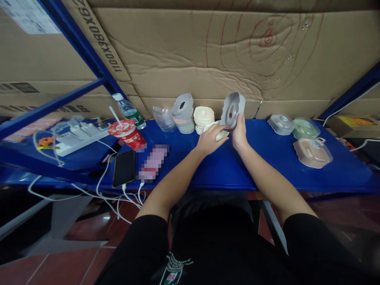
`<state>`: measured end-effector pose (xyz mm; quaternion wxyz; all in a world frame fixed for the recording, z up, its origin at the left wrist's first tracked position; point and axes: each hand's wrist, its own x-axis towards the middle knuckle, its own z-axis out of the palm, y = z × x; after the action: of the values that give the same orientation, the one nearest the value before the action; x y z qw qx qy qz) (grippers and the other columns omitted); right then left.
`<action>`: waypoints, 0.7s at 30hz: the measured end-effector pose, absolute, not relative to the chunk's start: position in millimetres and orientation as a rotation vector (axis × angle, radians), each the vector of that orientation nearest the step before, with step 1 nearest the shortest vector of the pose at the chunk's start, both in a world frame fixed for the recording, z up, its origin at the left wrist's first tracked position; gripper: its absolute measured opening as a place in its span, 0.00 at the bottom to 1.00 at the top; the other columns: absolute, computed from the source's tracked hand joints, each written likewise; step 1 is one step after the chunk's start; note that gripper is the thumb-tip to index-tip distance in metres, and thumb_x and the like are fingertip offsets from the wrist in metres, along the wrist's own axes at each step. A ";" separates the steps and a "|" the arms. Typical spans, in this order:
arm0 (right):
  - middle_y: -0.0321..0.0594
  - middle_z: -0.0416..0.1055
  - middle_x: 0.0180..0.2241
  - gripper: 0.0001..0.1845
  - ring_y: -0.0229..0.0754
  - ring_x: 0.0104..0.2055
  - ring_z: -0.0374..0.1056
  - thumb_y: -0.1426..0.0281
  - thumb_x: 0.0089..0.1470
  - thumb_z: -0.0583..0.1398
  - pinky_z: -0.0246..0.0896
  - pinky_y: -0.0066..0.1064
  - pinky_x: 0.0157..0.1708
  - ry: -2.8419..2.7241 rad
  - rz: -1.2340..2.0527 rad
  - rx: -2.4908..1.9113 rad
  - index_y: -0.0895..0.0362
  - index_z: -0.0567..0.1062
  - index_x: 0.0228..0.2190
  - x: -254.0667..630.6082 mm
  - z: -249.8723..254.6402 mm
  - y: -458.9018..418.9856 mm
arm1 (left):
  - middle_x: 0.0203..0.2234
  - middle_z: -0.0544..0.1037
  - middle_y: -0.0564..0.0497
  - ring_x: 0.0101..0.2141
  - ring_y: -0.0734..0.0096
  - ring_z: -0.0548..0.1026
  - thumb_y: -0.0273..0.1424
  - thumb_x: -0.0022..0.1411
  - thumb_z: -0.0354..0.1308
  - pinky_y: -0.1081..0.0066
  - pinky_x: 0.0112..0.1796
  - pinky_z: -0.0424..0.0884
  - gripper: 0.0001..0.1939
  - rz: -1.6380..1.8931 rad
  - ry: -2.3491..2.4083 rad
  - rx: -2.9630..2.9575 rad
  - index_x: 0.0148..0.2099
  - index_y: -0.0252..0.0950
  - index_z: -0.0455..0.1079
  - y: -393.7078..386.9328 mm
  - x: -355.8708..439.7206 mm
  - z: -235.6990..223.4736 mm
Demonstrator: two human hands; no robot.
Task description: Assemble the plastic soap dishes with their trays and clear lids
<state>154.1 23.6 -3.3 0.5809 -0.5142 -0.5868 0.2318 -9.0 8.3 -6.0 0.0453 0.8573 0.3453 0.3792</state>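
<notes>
My right hand grips a grey plastic box part with an oval slot, held up on its side above the blue table. Between the fingers of my left hand is a cream plastic tray, partly hidden by the hand and close against the grey part. Just behind my left hand stands a stack of cream trays. Left of it rises a stack of slotted parts in grey, pink and green. Clear plastic lids are nested beside that stack.
Three closed boxes, grey, green and pink, lie at the right. At the left are a red cup with a straw, a water bottle, two phones with cables and a power strip. Cardboard walls the back.
</notes>
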 end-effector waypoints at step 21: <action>0.44 0.81 0.46 0.23 0.51 0.47 0.77 0.47 0.60 0.68 0.63 0.36 0.37 -2.326 0.076 -1.527 0.53 0.80 0.43 124.8 3.0 -17.5 | 0.49 0.76 0.41 0.51 0.56 0.79 0.36 0.77 0.51 0.60 0.53 0.76 0.14 1.785 1.734 2.095 0.53 0.41 0.77 50.6 -115.8 35.1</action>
<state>124.8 -17.5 3.0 0.1782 -0.5398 -0.8222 0.0267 -115.8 50.6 35.1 -0.0557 0.6430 0.5323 0.5478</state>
